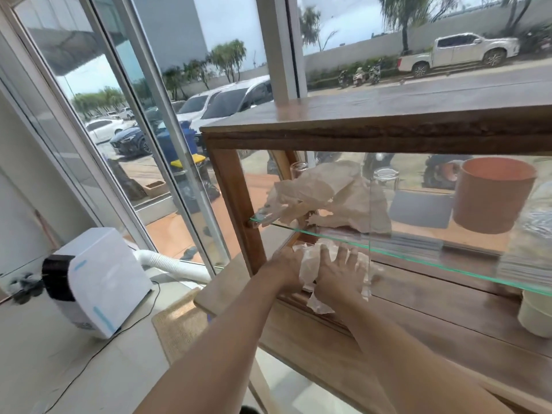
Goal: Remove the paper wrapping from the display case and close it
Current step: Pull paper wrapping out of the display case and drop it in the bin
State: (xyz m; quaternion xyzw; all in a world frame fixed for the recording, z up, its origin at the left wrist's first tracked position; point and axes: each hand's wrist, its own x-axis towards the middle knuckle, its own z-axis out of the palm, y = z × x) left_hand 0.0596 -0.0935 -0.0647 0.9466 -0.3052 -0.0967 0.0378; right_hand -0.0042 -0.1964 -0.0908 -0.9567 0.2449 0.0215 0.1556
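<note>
A wooden display case (236, 189) with glass panels stands by the window, its front open at the left. Crumpled beige paper (325, 192) lies on the upper glass shelf (418, 252). Under that shelf, more crumpled pale paper (309, 268) sits on the wooden bottom. My left hand (282, 270) and my right hand (340, 273) both reach into the lower level and press on this lower paper, fingers spread over it. A sliding glass pane's edge (370, 234) stands just right of my right hand.
A terracotta mug (490, 195) and a clear glass (385, 180) stand on the upper shelf. A cream cup (534, 315) sits at the lower right. A white appliance with a hose (98, 279) and a cable lie on the floor at left, by the window.
</note>
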